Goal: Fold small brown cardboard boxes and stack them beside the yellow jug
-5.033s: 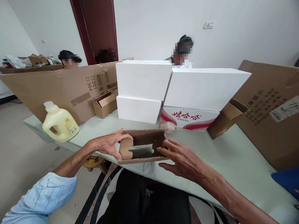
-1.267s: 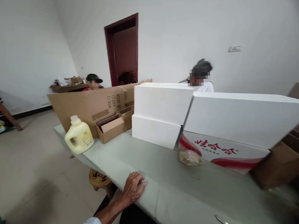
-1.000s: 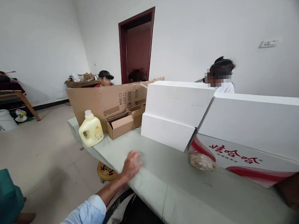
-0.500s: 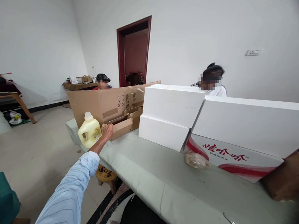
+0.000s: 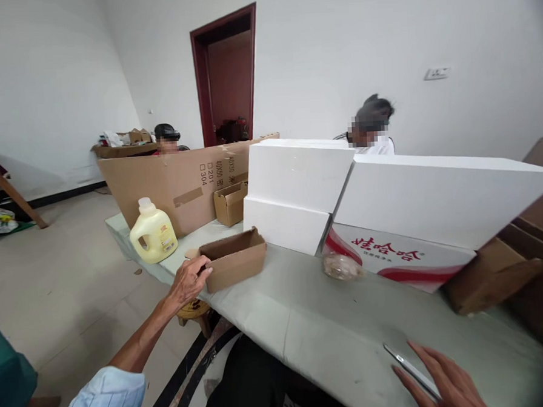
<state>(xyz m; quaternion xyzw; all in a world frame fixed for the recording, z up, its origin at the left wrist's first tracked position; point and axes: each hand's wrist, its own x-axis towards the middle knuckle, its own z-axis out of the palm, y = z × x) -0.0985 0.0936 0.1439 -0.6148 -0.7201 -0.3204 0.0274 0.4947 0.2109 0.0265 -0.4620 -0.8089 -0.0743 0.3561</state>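
Note:
My left hand (image 5: 189, 282) grips the near left end of a small open-topped cardboard box (image 5: 238, 267), its fingers over the rim. The box rests on or just above the cloth-covered table (image 5: 278, 324). At the lower right, my right hand (image 5: 439, 377) has thumb and finger apart on either side of a slim, shiny metal tool (image 5: 410, 366) on the table. Its exact kind is unclear, and contact is hard to make out. A pale yellow jug (image 5: 153, 234) with a white cap stands left of the box.
Another small cardboard box (image 5: 231, 205) stands before a large cardboard sheet (image 5: 161, 182). White boxes (image 5: 301, 174) are stacked across the table, above a red-and-white carton (image 5: 383, 252). A clear plastic bundle (image 5: 342, 266) lies before it. Brown boxes (image 5: 488, 271) stand right. Two people sit beyond.
My left hand has drawn the small cardboard box toward me, away from the other box and the sheet. My right hand has come into view around the metal tool. The view has shifted.

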